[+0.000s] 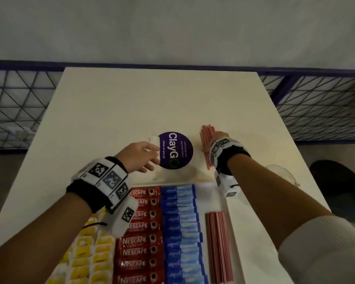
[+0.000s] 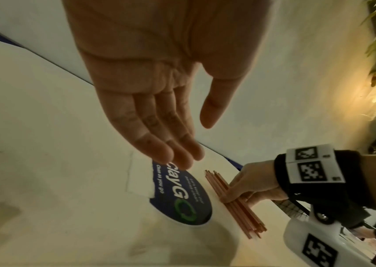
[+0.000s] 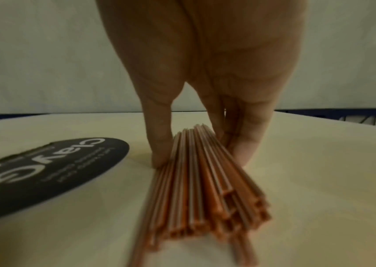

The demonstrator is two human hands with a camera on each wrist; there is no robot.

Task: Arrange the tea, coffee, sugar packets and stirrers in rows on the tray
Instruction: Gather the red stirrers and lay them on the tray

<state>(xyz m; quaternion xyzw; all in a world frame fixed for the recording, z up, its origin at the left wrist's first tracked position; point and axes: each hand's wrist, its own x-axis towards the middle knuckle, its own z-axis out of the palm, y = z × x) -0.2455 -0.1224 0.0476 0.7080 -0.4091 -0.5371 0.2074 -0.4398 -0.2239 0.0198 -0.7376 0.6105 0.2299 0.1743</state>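
Red coffee packets [image 1: 140,240], blue sugar packets [image 1: 180,232], yellow tea packets [image 1: 90,257], red-striped stirrers [image 1: 219,247], purple sticker [image 1: 175,150].

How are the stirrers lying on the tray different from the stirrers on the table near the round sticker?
The stirrers on the tray lie flat and side by side in a neat row; the stirrers on the table form a piled bundle with uneven ends. Nobody touches the tray ones; the right hand grips the table ones between thumb and fingers. The tray ones look darker red. Both are thin reddish sticks.
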